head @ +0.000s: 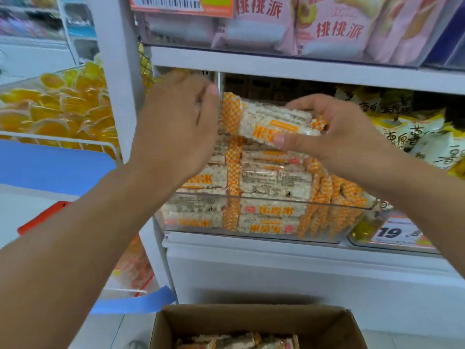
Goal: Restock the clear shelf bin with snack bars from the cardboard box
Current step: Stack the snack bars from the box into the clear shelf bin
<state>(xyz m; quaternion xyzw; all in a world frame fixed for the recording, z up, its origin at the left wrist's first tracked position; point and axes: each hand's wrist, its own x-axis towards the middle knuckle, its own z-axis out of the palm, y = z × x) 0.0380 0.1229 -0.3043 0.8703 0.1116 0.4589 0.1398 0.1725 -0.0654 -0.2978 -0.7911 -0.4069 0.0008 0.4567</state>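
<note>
The clear shelf bin [281, 238] sits on the lower shelf, stacked with several puffed-rice snack bars [266, 181] in orange-checkered wrappers. My right hand [334, 139] grips one or more snack bars [264, 119] just above the pile, thumb under, fingers over. My left hand [181, 122] is at the left end of those bars with its fingers curled; whether it holds the wrapper I cannot tell. The cardboard box [251, 323] stands open on the floor below, with more bars [236, 342] in it.
Pink snack packs [327, 26] fill the shelf above. Yellow bags [412, 137] lie right of the bin, above a price tag [400, 234]. A bin of yellow-orange jelly cups [60, 104] stands at the left, beside the white shelf post [118, 79].
</note>
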